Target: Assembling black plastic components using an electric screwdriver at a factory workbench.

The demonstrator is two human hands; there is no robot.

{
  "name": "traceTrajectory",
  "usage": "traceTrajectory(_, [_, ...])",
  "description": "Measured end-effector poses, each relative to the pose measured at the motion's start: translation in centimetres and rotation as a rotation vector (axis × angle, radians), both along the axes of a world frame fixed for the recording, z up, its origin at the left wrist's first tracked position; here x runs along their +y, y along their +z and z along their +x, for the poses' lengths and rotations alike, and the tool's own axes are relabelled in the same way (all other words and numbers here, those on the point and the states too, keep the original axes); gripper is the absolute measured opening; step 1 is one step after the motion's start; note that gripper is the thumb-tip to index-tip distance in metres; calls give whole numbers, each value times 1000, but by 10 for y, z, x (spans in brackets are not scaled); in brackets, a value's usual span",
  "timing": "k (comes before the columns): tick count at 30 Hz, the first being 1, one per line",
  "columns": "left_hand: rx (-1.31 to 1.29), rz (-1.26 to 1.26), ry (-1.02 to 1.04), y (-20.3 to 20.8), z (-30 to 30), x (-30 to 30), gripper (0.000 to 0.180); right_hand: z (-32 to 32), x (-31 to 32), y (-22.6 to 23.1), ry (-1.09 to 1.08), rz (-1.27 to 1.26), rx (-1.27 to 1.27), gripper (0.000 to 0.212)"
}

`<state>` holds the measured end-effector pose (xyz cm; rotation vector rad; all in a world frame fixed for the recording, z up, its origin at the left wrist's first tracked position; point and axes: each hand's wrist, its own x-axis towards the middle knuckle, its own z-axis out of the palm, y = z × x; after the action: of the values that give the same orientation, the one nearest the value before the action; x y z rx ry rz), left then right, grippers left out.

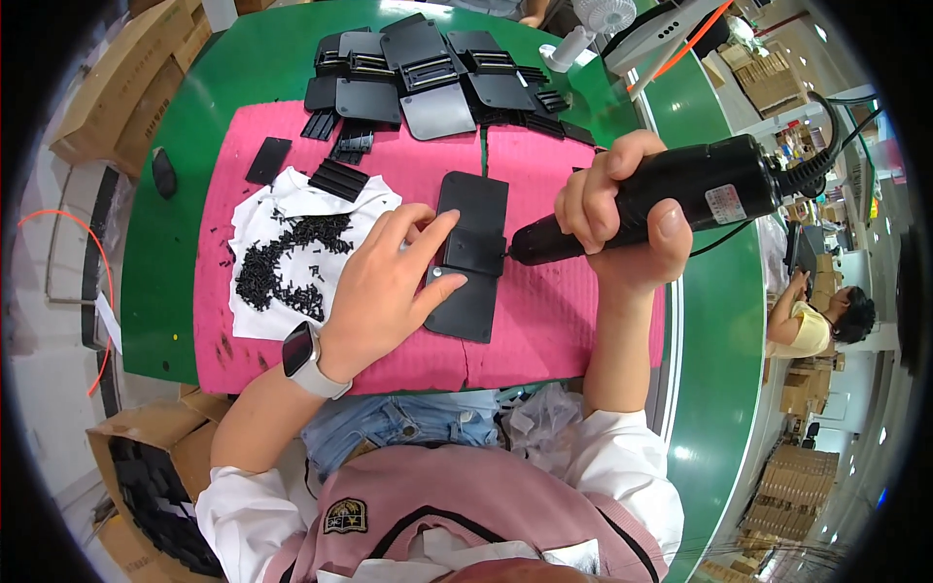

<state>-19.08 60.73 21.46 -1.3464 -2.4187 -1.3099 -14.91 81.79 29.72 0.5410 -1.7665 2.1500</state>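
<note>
A black flat plastic assembly (466, 316) lies on the pink foam mat, two panels joined by a raised middle section. My left hand (381, 277), with a watch at its wrist, holds the assembly down by its left side. Its thumb and forefinger press on the plastic around the middle. In my right hand (622, 209) is a black corded electric screwdriver (700, 189), fingers wrapped round its body. The screwdriver points left, its tip at the right edge of the middle section. Whether a screw sits at the tip is too small to tell.
Many small black screws (262, 272) are heaped on a white cloth (255, 325) at the left. Black plastic panels (369, 100) are stacked at the back. A white fan (569, 49) stands behind them on the green table (175, 321). Cardboard boxes (126, 78) flank the left.
</note>
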Motion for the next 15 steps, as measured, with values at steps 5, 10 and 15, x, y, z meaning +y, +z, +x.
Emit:
traceTrajectory(5, [-20,0,-11,-1,1,2,48,-2,-3,-2,32,-2,-2,42])
traceTrajectory(10, [-61,-9,-6,-2,1,3,46,-3,-4,-4,88,5,-7,36])
traceTrajectory(15, [-63,-1,4,-1,2,4,44,-7,-3,-6,156,-48,-17,34])
